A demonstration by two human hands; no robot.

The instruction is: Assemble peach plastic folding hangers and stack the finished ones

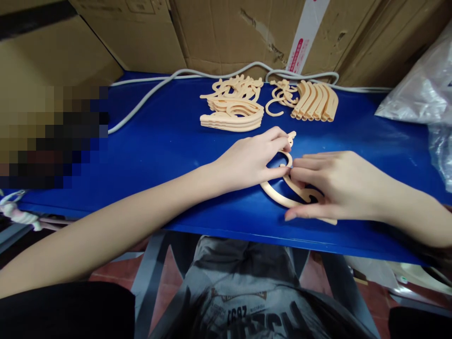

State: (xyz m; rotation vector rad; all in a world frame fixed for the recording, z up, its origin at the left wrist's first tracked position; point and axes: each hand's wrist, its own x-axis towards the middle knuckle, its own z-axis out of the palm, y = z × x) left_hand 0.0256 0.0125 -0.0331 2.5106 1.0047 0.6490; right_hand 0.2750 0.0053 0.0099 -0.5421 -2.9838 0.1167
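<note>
A beige plastic hanger (278,195), made of curved parts, lies on the blue tabletop in front of me. My left hand (259,153) is closed on its hook end, thumb and fingers pinching from the left. From the other side my right hand (335,181) grips the curved arm, its fingertips close to the left thumb and its own thumb stretched along the lower edge. Both hands hide part of the joint between the pieces. Beyond them lie a stack of hanger arms (231,123), loose hooks (274,108) and a row of curved sleeve-like pieces (316,101).
White cables (141,101) run along the back of the blue table (141,155), before cardboard boxes (226,37). A clear plastic bag (413,94) sits at the right. The table's front edge is close to my lap.
</note>
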